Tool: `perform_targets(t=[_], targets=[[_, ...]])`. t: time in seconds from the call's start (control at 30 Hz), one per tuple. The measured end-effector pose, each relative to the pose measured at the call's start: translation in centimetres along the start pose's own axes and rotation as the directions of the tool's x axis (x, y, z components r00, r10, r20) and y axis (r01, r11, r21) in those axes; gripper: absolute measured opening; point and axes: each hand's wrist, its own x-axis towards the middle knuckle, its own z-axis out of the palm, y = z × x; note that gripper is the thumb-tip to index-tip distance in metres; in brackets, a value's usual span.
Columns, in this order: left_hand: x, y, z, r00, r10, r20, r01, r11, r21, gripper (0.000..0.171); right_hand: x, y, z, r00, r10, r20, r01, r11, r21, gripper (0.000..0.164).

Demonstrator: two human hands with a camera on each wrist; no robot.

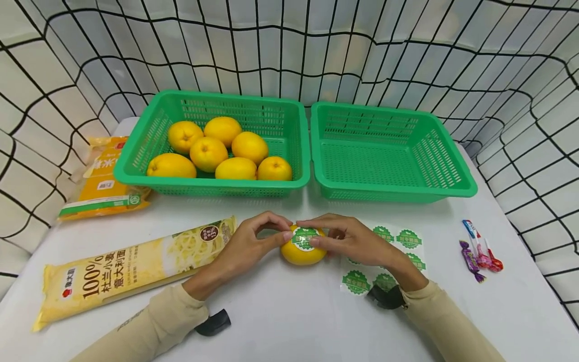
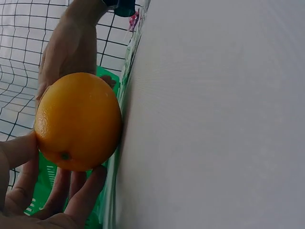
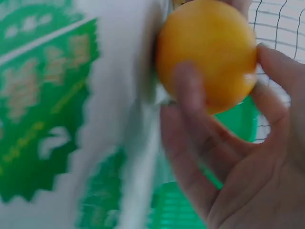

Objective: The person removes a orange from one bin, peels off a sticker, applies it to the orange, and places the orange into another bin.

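An orange (image 1: 302, 255) sits on the white table in front of me, a round green-and-white sticker (image 1: 304, 239) on its upper face. From the left, my left hand (image 1: 253, 241) holds the fruit between thumb and fingers; the left wrist view shows the orange (image 2: 78, 121) with fingertips along its lower side. My right hand (image 1: 357, 239) grips from the other side, its thumb at the sticker's edge. In the right wrist view its fingers, partly blurred, lie against the orange (image 3: 207, 55). Under and beside the right forearm lies a sheet of similar stickers (image 1: 356, 282).
A green basket (image 1: 212, 185) holding several oranges stands at the back left, beside an empty green basket (image 1: 393, 193). Left lie a noodle packet (image 1: 135, 266) and an orange-coloured bag (image 1: 101, 181). Wrapped candies (image 1: 481, 251) lie right. Black netting (image 1: 280, 50) surrounds the table.
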Motion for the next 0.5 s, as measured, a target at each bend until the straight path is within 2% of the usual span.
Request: perform_targets(t=[0.13,0.2,0.27,0.4,0.5], targets=[[-0.2,0.0,0.0,1.000,-0.002,-0.015,0.002,1.000,0.001,0.016,-0.5,-0.8,0.6,0.999,-0.020,-0.039,0.012,0.979,-0.205,0.058],[-0.2,0.1,0.1,1.000,-0.006,-0.012,0.006,1.000,0.005,0.017,-0.3,-1.0,1.1,0.998,-0.030,-0.058,0.014,0.966,-0.258,0.063],[-0.2,0.2,0.1,1.000,-0.013,-0.003,0.013,1.000,0.010,0.019,0.0,-1.0,1.6,0.996,-0.038,-0.081,0.015,0.964,-0.267,0.063],[-0.2,0.8,0.1,0.999,-0.014,0.033,0.014,1.000,0.001,0.025,0.4,-1.0,2.2,0.991,-0.020,-0.129,-0.007,0.979,-0.206,0.055],[0.3,2.0,0.2,0.998,0.025,0.062,-0.025,1.000,-0.001,0.030,0.0,-1.1,2.1,0.990,0.020,-0.140,-0.042,0.986,-0.160,0.057]])
